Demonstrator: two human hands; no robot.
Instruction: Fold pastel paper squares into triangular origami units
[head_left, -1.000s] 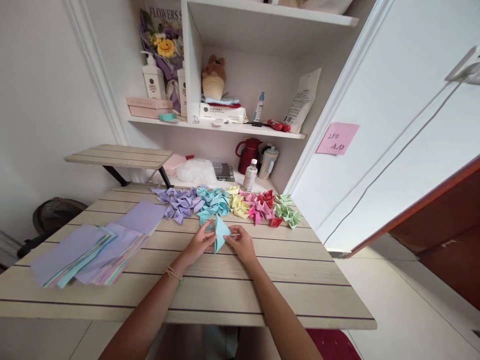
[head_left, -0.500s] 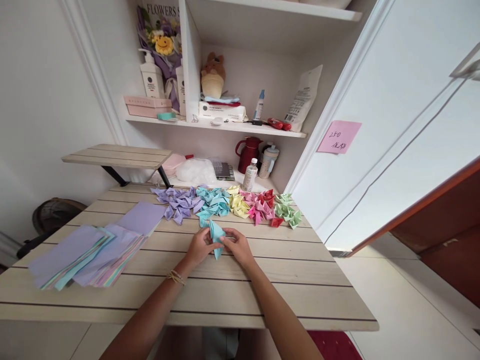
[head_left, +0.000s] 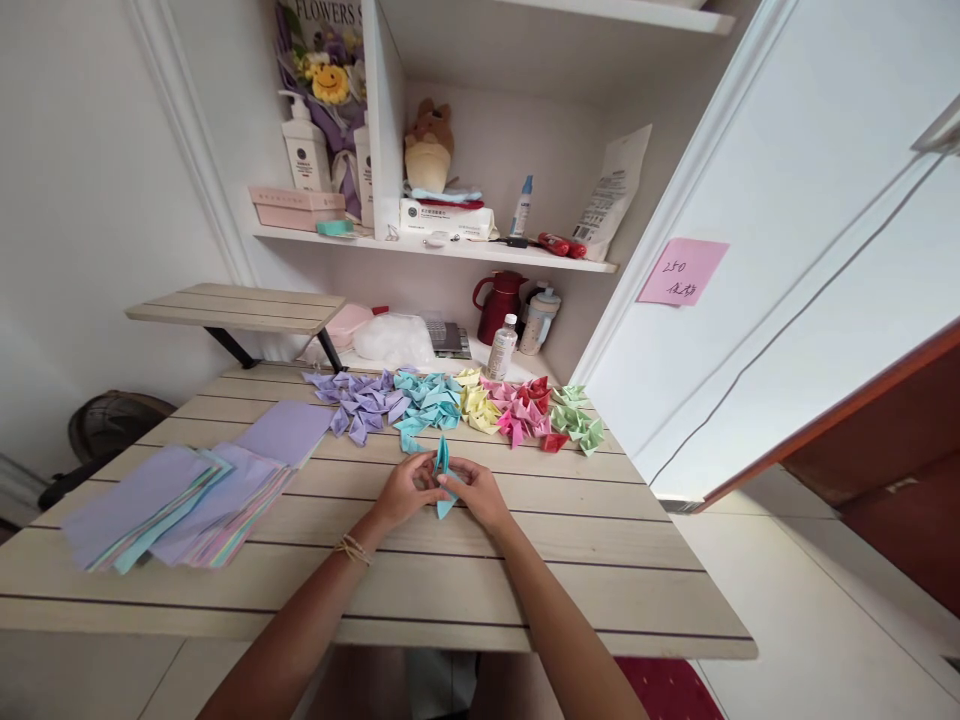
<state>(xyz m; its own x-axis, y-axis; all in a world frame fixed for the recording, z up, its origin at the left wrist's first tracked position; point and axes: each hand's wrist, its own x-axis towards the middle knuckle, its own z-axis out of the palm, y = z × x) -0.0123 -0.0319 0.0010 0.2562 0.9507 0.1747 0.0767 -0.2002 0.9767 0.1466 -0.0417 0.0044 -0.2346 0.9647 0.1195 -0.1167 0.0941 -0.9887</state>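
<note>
Between my two hands, just above the middle of the table, is a folded piece of blue paper point(head_left: 444, 508), its upper end pointing up and its lower tip showing below my thumbs. My left hand point(head_left: 409, 490) pinches it from the left, the fingers partly behind it. From the right, my right hand point(head_left: 478, 494) grips the same piece with thumb and fingers. Just beyond lie folded paper boats in colour groups: purple point(head_left: 367, 405), blue point(head_left: 431, 400), yellow point(head_left: 478, 408), pink point(head_left: 517, 415), red point(head_left: 555, 443) and green point(head_left: 583, 428).
Stacks of coloured paper sheets point(head_left: 142, 500) lie at the left of the slatted table point(head_left: 600, 575). A small raised stand point(head_left: 240, 305) is at the back left. Behind the boats stand a clear bottle point(head_left: 502, 347) and a red jug point(head_left: 499, 305) below a shelf point(head_left: 450, 246).
The blue paper has turned between my hands, from a broad side view to a narrow, edge-on one. Both hands have stayed almost in place, keeping their grip.
</note>
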